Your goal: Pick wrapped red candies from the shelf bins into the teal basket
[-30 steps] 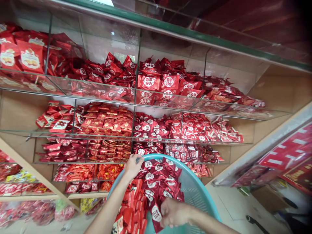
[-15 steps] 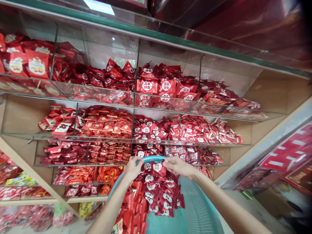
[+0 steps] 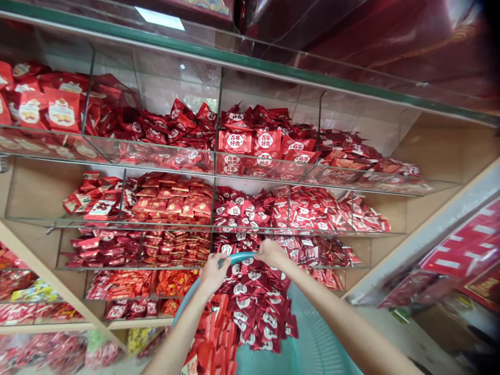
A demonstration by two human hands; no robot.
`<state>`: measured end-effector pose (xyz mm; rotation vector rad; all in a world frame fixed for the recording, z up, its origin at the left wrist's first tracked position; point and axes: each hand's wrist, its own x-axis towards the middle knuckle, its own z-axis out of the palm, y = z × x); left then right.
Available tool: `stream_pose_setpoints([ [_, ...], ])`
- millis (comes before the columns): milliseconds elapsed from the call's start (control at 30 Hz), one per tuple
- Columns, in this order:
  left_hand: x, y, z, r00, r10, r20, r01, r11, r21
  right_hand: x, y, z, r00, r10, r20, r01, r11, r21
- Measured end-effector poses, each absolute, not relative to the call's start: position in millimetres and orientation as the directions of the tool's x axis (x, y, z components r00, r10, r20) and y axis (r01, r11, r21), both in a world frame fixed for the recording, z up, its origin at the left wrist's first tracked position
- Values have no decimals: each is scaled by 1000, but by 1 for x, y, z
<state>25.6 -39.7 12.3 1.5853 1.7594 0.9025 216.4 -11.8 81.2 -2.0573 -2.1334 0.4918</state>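
Observation:
A teal plastic basket [image 3: 312, 344] is tipped up against glass shelves, full of dark red candy packets [image 3: 253, 307] and brighter red packets [image 3: 211, 333]. My left hand [image 3: 213, 272] is closed over the basket's far rim [image 3: 238, 255]. My right hand [image 3: 270, 252] rests with curled fingers at the same rim, on the topmost packets next to the lower shelf bin; whether it holds one is hidden. Both forearms reach up from the bottom of the view.
Glass shelves [image 3: 273, 177] with dividers hold heaps of red wrapped sweets in several tiers. A wooden side panel [image 3: 441, 151] stands at the right. Red printed boxes [image 3: 464, 255] lie at far right. More sweets [image 3: 27, 302] fill lower left shelves.
My right hand has come up from the near packets in the basket to its far rim, then further towards the shelf. The left hand has stayed on the rim.

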Motion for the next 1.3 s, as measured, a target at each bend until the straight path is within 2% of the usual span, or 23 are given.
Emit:
stream_pose_setpoints([
  [100, 26, -39, 12, -108, 994, 1, 606, 65, 792, 212, -21, 86, -93, 994, -55, 961, 75, -267],
  [200, 27, -38, 11, -108, 994, -2, 611, 68, 788, 208, -28, 85, -310, 951, 11, 921, 303, -246],
  [300, 27, -38, 10, -102, 995, -11, 623, 72, 779, 207, -29, 78, -513, 858, 8, 837, 502, -217],
  [533, 25, -38, 10, -100, 995, 9, 609, 54, 791, 208, -27, 68, -484, 874, -41, 852, 460, -251],
  [633, 25, -38, 10, -88, 996, 12, 599, 43, 799, 204, -32, 87, -539, 842, 33, 795, 521, -310],
  [733, 25, -39, 10, -75, 997, 13, 595, 34, 803, 198, -34, 121, -619, 777, 115, 644, 586, -492],
  [833, 25, -40, 10, -68, 998, 5, 589, 36, 807, 193, -24, 154, -542, 809, 226, 578, 555, -598],
  [933, 25, -41, 11, -77, 997, -2, 594, 47, 803, 190, -4, 170, -371, 885, 280, 736, 464, -492],
  [1033, 25, -41, 12, -79, 997, 2, 582, 45, 812, 188, 17, 172, -183, 974, 136, 929, 216, -300],
  [1100, 24, -41, 11, -78, 997, -3, 571, 47, 820, 187, 29, 170, -87, 996, 30, 970, 92, -223],
  [1300, 24, -40, 10, -57, 998, 6, 569, 27, 822, 190, 51, 164, -54, 987, -149, 974, 19, -225],
])
